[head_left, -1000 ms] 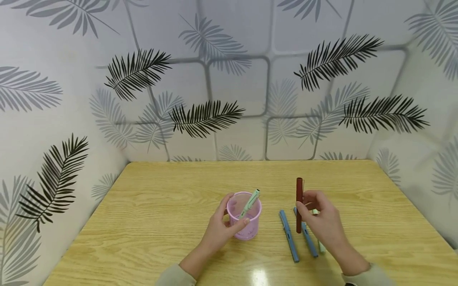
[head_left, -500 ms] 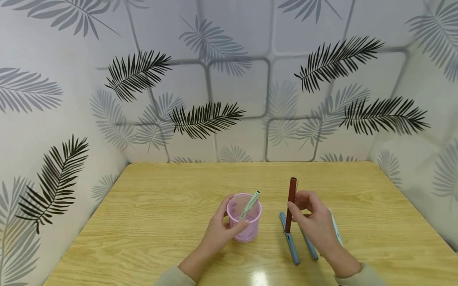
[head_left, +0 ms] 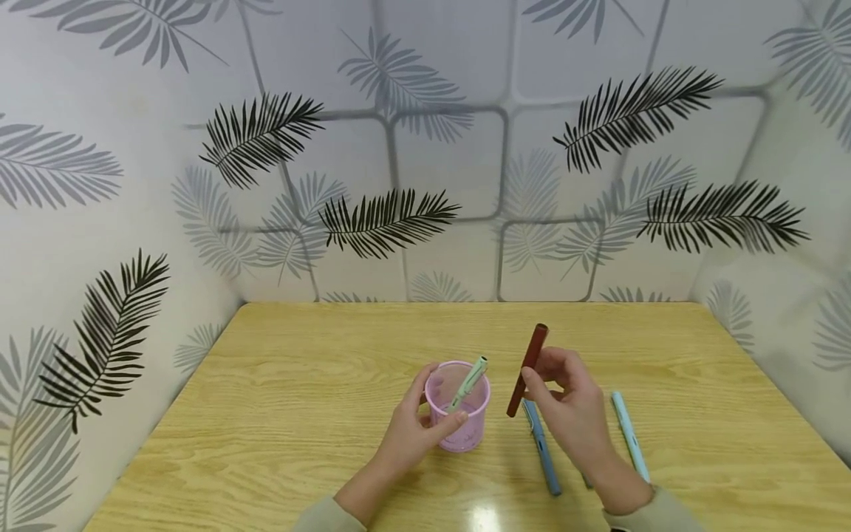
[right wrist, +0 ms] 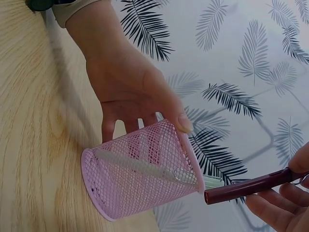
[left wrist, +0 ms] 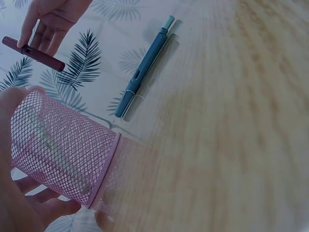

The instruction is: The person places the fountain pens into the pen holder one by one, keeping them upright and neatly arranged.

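Observation:
My left hand (head_left: 408, 436) grips a pink mesh pen cup (head_left: 465, 437), thumb at the near rim and fingers around the far side. Inside leans a light green pen (head_left: 470, 380), its capped end sticking out past the rim. My right hand (head_left: 577, 406) pinches a dark red pen (head_left: 535, 346) between thumb and fingers, raised over the table to the right of the cup. The red pen is tilted, its lower end toward the cup. In the right wrist view, that end of the red pen (right wrist: 241, 188) overlaps the green pen's top close by the cup's rim.
A blue pen (head_left: 545, 458) lies on the wooden table (head_left: 299, 414) between the cup and my right hand. Another pen is mostly hidden beneath that hand. A light turquoise pen (head_left: 628, 432) lies farther right. A leaf-patterned wall (head_left: 439, 251) stands behind the table.
My right hand has moved left toward the cup with the dark red pen, which has gone from upright to tilted. The turquoise pen has come into view. My left hand keeps holding the cup.

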{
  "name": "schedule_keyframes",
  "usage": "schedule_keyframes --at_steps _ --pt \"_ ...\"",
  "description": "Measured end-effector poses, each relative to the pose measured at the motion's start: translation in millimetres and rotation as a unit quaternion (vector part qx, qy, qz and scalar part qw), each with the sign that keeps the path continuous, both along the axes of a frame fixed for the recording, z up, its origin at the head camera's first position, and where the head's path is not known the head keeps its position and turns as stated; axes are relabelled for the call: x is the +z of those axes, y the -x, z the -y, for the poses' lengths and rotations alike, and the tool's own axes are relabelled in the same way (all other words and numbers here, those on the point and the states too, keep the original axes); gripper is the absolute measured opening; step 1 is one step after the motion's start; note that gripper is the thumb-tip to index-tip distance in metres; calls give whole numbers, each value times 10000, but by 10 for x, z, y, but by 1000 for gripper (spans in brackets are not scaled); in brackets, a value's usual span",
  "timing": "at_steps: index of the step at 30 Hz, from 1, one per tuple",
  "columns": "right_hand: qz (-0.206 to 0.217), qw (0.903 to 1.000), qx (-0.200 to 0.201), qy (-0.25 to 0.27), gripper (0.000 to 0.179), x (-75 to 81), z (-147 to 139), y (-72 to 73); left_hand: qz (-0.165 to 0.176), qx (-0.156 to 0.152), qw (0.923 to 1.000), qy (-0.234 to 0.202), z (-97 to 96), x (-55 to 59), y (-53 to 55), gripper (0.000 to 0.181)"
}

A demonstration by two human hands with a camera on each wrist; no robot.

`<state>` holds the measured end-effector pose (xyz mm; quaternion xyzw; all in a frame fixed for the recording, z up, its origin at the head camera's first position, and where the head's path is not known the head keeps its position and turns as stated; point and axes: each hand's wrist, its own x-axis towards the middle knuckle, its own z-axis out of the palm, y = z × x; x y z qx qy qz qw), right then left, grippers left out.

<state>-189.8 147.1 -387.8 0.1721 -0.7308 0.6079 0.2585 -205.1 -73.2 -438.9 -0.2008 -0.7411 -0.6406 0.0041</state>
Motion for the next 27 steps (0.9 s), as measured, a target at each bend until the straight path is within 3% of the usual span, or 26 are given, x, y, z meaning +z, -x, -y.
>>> schedule_keyframes --at_steps 3,11,21,27 --pt "-49 10000 30 39 21 15 36 12 88 -9 10000 47 0 82 -41 76" --pt "-281 9995 119 -12 24 9 115 52 35 -84 9998 170 7 87 -45 74" --pt "-347 9986 229 341 24 65 192 50 -49 -29 9999 157 8 -202 125 74" --pt "-280 9990 324 159 24 34 213 78 -41 -5 9999 120 13 -233 135 76"
